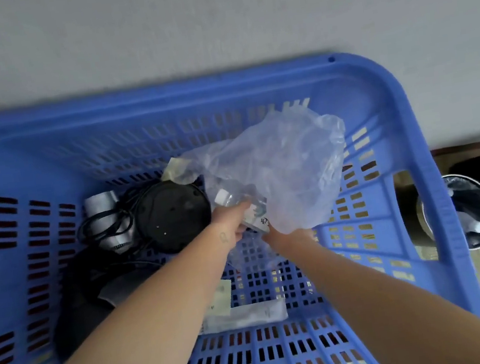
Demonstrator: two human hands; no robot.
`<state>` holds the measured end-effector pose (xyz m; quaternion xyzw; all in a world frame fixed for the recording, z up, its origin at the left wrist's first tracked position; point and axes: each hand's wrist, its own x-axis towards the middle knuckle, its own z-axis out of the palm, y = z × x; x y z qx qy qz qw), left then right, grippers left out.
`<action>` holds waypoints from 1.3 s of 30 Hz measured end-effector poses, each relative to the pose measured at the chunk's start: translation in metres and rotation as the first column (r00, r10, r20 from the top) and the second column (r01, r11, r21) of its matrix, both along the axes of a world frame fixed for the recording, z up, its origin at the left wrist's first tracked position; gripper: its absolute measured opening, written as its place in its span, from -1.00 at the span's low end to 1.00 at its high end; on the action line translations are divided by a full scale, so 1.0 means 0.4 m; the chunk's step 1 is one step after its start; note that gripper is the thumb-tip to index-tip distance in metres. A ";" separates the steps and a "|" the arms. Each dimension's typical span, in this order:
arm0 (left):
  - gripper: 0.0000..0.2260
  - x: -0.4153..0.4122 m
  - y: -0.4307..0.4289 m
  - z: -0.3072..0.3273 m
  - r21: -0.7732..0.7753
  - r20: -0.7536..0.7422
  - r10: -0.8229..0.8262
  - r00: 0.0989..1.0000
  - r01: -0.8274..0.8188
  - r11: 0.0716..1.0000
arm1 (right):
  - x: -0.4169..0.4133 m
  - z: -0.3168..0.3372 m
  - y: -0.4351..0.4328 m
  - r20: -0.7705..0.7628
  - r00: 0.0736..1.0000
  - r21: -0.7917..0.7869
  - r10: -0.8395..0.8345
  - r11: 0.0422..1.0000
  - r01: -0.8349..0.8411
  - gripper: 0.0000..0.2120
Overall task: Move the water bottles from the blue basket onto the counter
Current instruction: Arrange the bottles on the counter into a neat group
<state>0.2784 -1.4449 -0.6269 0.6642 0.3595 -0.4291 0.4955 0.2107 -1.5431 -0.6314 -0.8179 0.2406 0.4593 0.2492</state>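
I look down into a large blue basket [393,117]. A clear water bottle [237,202] with a white cap lies in its middle, half under a crumpled clear plastic bag [286,169]. My left hand [232,226] is closed around the bottle's body just below the neck. My right hand [280,234] reaches in beside it and grips the lower edge of the plastic bag; its fingers are mostly hidden by the bag.
Inside the basket lie a round black device [172,216], black cables [105,222], a grey adapter [99,201], dark items at the left and white paper packets [245,316]. A bin with a black liner [471,211] stands on the floor at the right. A pale wall is behind.
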 end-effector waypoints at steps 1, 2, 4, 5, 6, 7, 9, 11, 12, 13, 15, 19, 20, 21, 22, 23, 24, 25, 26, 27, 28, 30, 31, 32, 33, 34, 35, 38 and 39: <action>-0.62 0.003 0.002 -0.004 -0.017 -0.015 0.015 1.000 -0.016 1.000 | -0.002 -0.014 0.000 0.008 0.998 0.010 -0.059 0.998 0.059 -0.80; -0.63 0.005 0.004 -0.005 -0.033 -0.028 0.034 0.999 -0.034 0.999 | 0.000 -0.020 0.000 0.020 0.994 0.016 -0.103 0.995 0.103 -0.81; -0.62 0.005 0.005 0.004 -0.052 -0.034 0.057 0.998 -0.059 0.997 | 0.004 -0.017 -0.002 0.010 0.985 0.051 -0.174 0.984 0.173 -0.83; -0.63 0.005 0.005 0.012 -0.058 -0.031 0.061 0.998 -0.063 0.996 | 0.009 -0.007 -0.003 -0.008 0.980 0.074 -0.199 0.977 0.199 -0.77; -0.66 0.006 0.005 0.018 -0.060 -0.026 0.063 0.998 -0.064 0.996 | 0.012 0.006 -0.006 -0.021 0.976 0.077 -0.215 0.973 0.216 -0.72; -0.71 0.008 0.007 0.025 -0.061 -0.020 0.067 0.998 -0.068 0.996 | 0.014 0.007 -0.002 -0.014 0.976 0.090 -0.217 0.972 0.217 -0.72; -0.80 0.011 0.016 0.048 -0.041 -0.015 0.084 0.996 -0.084 0.996 | 0.020 0.006 0.013 0.050 0.965 0.145 -0.256 0.958 0.247 -0.82; -0.79 0.013 0.037 0.070 -0.016 0.000 0.094 0.996 -0.094 0.995 | 0.036 0.011 0.028 0.118 0.948 0.254 -0.297 0.932 0.260 -0.80; -0.75 0.015 0.050 0.079 -0.011 0.007 0.098 0.995 -0.097 0.995 | 0.046 0.024 0.036 0.138 0.951 0.276 -0.276 0.933 0.230 -0.74; -0.72 0.018 0.065 0.096 -0.004 0.016 0.098 0.995 -0.098 0.995 | 0.059 0.056 0.050 0.146 0.954 0.282 -0.261 0.936 0.213 -0.66; -0.70 0.022 0.099 0.145 0.016 0.049 0.106 0.993 -0.107 0.994 | 0.076 0.107 0.072 0.162 0.966 0.252 -0.202 0.955 0.157 -0.47; -0.64 0.034 0.182 0.277 0.002 0.116 0.164 0.980 -0.165 0.986 | 0.110 0.231 0.131 0.283 0.957 0.074 0.065 0.993 -0.090 -0.45; -0.63 0.038 0.204 0.317 0.002 0.142 0.181 0.973 -0.183 0.983 | 0.120 0.269 0.150 0.308 0.947 0.078 0.087 0.990 -0.116 -0.45; -0.61 0.045 0.227 0.359 -0.003 0.169 0.198 0.965 -0.201 0.980 | 0.134 0.304 0.170 0.343 0.933 0.074 0.108 0.987 -0.142 -0.45; -0.60 0.053 0.250 0.400 -0.013 0.199 0.215 0.956 -0.217 0.976 | 0.148 0.341 0.192 0.367 0.922 0.065 0.126 0.985 -0.160 -0.44; -0.59 0.062 0.272 0.445 -0.022 0.228 0.231 0.946 -0.232 0.972 | 0.164 0.380 0.211 0.406 0.903 0.060 0.142 0.982 -0.181 -0.42; -0.57 0.071 0.297 0.489 -0.036 0.262 0.248 0.933 -0.247 0.968 | 0.179 0.422 0.232 0.438 0.884 0.052 0.163 0.977 -0.205 -0.40; -0.56 0.079 0.321 0.536 -0.046 0.297 0.260 0.919 -0.259 0.965 | 0.195 0.462 0.253 0.474 0.863 0.047 0.177 0.973 -0.226 -0.40; -0.55 0.086 0.345 0.583 -0.052 0.332 0.266 0.905 -0.264 0.963 | 0.209 0.511 0.276 0.502 0.844 0.038 0.191 0.970 -0.242 -0.41; -0.53 0.092 0.372 0.631 -0.055 0.366 0.265 0.892 -0.263 0.963 | 0.223 0.555 0.300 0.533 0.823 0.038 0.198 0.966 -0.257 -0.43; -0.52 0.098 0.401 0.682 -0.054 0.400 0.262 0.878 -0.263 0.963 | 0.235 0.604 0.326 0.564 0.799 0.038 0.209 0.960 -0.278 -0.44; -0.57 0.103 0.464 0.795 -0.051 0.465 0.258 0.847 -0.265 0.963 | 0.256 0.700 0.387 0.615 0.756 0.042 0.222 0.949 -0.313 -0.44; -0.59 0.101 0.498 0.853 -0.043 0.503 0.256 0.825 -0.272 0.961 | 0.266 0.749 0.421 0.646 0.729 0.039 0.227 0.944 -0.328 -0.45; -0.61 0.099 0.535 0.907 -0.037 0.541 0.251 0.803 -0.275 0.961 | 0.273 0.802 0.457 0.677 0.698 0.035 0.232 0.938 -0.346 -0.46; -0.64 0.094 0.573 0.963 -0.035 0.579 0.250 0.776 -0.283 0.958 | 0.278 0.851 0.496 0.710 0.665 0.037 0.232 0.931 -0.363 -0.46; -0.70 0.087 0.613 1.018 -0.038 0.617 0.254 0.744 -0.294 0.955 | 0.280 0.902 0.537 0.739 0.635 0.044 0.226 0.924 -0.380 -0.46; -0.76 0.075 0.653 1.075 -0.042 0.653 0.258 0.712 -0.306 0.951 | 0.278 0.954 0.578 0.770 0.600 0.050 0.215 0.918 -0.393 -0.46; -0.61 0.025 0.769 1.232 -0.035 0.747 0.250 0.616 -0.340 0.940 | 0.255 1.106 0.702 0.846 0.497 0.043 0.194 0.904 -0.426 -0.44; -0.56 0.006 0.807 1.280 -0.027 0.774 0.238 0.587 -0.345 0.938 | 0.244 1.154 0.741 0.865 0.466 0.045 0.184 0.897 -0.439 -0.43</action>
